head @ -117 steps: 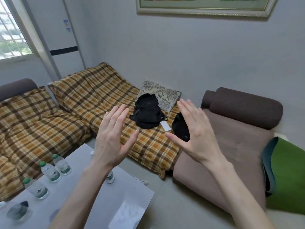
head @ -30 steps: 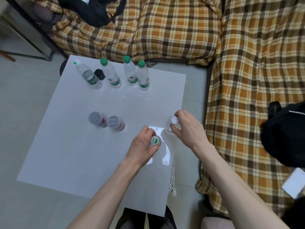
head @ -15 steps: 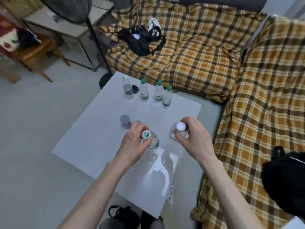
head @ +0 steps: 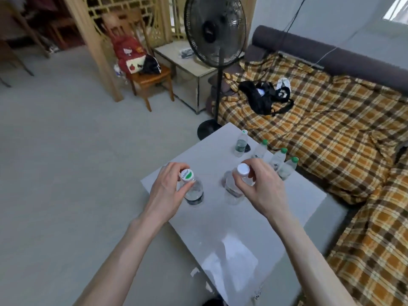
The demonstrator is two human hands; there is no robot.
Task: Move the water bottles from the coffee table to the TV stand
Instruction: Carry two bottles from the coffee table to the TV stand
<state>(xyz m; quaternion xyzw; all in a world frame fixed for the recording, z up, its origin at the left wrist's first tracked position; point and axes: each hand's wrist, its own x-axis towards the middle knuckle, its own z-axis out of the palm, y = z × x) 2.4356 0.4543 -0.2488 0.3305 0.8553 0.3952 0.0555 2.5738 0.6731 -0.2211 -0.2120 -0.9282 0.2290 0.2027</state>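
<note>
Both arms reach forward over the white surface (head: 298, 195). Left hand (head: 167, 191) grips the neck of a clear water bottle with green-marked white cap (head: 191, 188); right hand (head: 262, 186) grips the neck of a white-capped water bottle (head: 235, 186). Both bottles upright, whether lifted or resting unclear. Four more bottles (head: 276, 159) stand near the far edge by the plaid sofa (head: 331, 133). Versus 0.5 s ago, view has tilted up, standing fan (head: 215, 32) now fully visible; grips unchanged
</note>
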